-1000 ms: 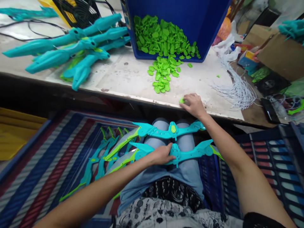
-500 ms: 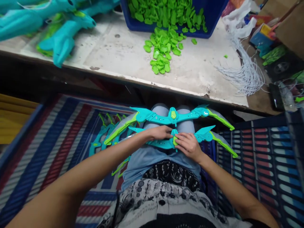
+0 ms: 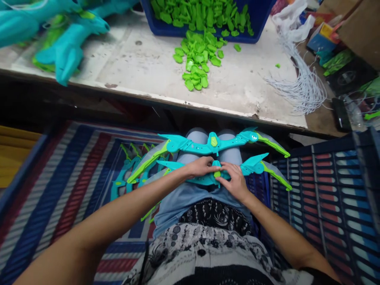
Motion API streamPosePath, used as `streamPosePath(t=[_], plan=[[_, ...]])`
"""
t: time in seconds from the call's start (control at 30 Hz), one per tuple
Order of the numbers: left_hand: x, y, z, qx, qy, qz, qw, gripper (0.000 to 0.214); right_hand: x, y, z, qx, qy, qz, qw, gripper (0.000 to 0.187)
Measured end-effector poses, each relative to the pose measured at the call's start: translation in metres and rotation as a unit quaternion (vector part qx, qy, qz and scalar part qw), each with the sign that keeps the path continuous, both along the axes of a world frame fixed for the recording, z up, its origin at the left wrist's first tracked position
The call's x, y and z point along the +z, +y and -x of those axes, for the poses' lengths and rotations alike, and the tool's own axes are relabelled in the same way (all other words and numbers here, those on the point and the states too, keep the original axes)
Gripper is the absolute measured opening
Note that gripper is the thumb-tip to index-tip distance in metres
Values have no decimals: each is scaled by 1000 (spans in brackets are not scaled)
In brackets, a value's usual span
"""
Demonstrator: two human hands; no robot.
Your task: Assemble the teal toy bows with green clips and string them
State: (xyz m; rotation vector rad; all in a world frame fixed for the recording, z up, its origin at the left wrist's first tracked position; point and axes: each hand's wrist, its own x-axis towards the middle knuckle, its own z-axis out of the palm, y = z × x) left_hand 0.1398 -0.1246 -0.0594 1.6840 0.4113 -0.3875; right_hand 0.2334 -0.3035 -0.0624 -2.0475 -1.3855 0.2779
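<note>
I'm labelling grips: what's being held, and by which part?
The left hand holds the nearer turquoise bow beside its centre. The right hand is at the green centre piece; pinching or pressing, I can't tell.

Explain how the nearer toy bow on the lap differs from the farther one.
Left grip and right grip partly cover the nearer bow; neither is on the farther bow. The farther bow shows a white logo at its right joint; the nearer bow shows none there. Both are turquoise with green-edged limbs.
</note>
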Motion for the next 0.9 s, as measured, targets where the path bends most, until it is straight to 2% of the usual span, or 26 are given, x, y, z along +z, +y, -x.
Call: streamPosePath(t=[0.07, 0.2, 0.3, 0.37, 0.43, 0.5, 0.57, 0.63, 0.7, 0.77, 0.83, 0.9], plan=[[-3, -4, 1, 2, -24, -30, 999, 46, 1, 4, 2, -25, 26, 46, 998, 39], [-7, -7, 2, 25, -49, -83, 995, 48, 6, 14, 7, -22, 24, 130, 991, 63], [-5, -7, 1, 28, -45, -93, 994, 50, 8, 19, 6, 10, 19, 163, 986, 61], [-2, -5, 2, 31, -44, -101, 993, 53, 14, 21, -10, 52, 40, 143, 988, 48], [1, -2, 9, 35, -31, -122, 991, 55, 29, 21, -44, 29, 41, 73, 996, 30], [5, 2, 22, 37, -7, -162, 986, 56, 51, 20, -97, -99, -18, -8, 995, 26], [8, 5, 35, 46, -9, -241, 969, 53, 76, 16, -160, -254, -117, -17, 960, 30], [11, 6, 42, 73, -72, -358, 928, 44, 97, 12, -220, -360, -175, 53, 915, 34], [14, 6, 37, 99, -165, -474, 859, 38, 108, 11, -265, -365, -207, 140, 897, 42], [13, 6, 23, 98, -220, -549, 800, 39, 110, 13, -290, -317, -229, 207, 896, 43], [9, 9, 6, 73, -216, -587, 777, 47, 108, 16, -300, -272, -248, 237, 899, 36], [2, 15, -5, 43, -187, -596, 780, 54, 105, 14, -301, -249, -257, 231, 905, 31]])
